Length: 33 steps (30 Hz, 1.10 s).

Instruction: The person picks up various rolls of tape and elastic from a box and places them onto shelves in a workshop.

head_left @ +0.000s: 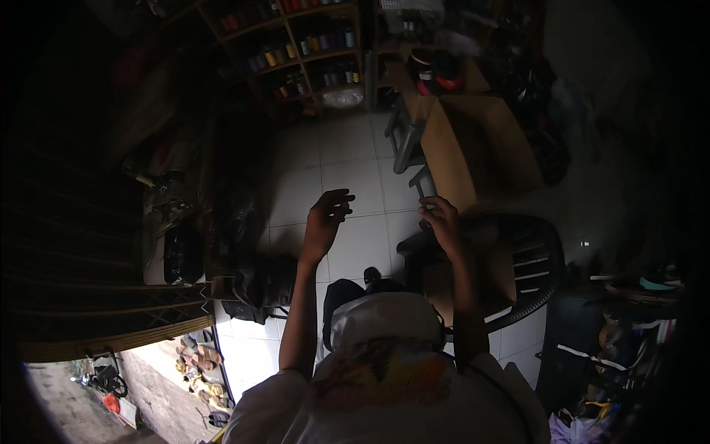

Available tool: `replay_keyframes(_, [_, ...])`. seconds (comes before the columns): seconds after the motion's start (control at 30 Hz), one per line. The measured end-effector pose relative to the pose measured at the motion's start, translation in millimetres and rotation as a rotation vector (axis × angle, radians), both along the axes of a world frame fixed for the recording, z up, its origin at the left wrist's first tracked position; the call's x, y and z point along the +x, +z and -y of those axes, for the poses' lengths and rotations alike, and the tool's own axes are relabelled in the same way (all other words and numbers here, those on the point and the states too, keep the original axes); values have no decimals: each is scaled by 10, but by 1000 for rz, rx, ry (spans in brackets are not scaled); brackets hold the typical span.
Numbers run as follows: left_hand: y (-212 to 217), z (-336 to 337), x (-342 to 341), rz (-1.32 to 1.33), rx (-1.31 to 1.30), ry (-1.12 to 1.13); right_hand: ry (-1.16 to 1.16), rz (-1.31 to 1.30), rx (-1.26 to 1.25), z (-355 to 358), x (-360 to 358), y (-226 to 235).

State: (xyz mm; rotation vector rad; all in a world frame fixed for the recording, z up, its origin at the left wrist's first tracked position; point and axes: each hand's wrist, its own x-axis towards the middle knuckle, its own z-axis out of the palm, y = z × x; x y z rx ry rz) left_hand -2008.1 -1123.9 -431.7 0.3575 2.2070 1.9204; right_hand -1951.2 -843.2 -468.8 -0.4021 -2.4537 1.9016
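My left hand (pixel 328 219) is raised over the white tiled floor (pixel 352 181), its fingers loosely bent and apart, with nothing in them. Level with it on the right, my right hand (pixel 442 220) also hangs in the air, thumb and fingers slightly apart and no object visible between them. Just beyond the right hand stands an open cardboard box (pixel 452 152), close to a grey plastic stool (pixel 405 140). Below my right forearm is a black slatted chair (pixel 543 259) with a brown cardboard piece or box (pixel 503 277) on it.
Wooden shelves (pixel 290 63) with several thread spools line the far wall. What looks like a sewing machine (pixel 170 196) sits at the left, near black bags (pixel 262 285). Several shoes (pixel 198 354) lie by the bright doorway. Cluttered goods (pixel 617 348) fill the right side.
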Motion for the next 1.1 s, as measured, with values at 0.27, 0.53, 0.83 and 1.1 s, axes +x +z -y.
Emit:
replay_keyframes(0.27, [-179,89,-1918,47,55,-3,1,-133,72,255,-1904,-11])
replay_keyframes(0.53, [-138,-64,-3951,49,55,-202,-108,55,134,341,-3339,51])
replay_keyframes(0.83, [-559,-1309,-5746,119,-119,-533,-453,218,-171,-53,-4354,-551])
replay_keyframes(1.1, [-1142,-2748,-6894,-34,-383,-693,-781,130,-470,-848,-5689,-1222])
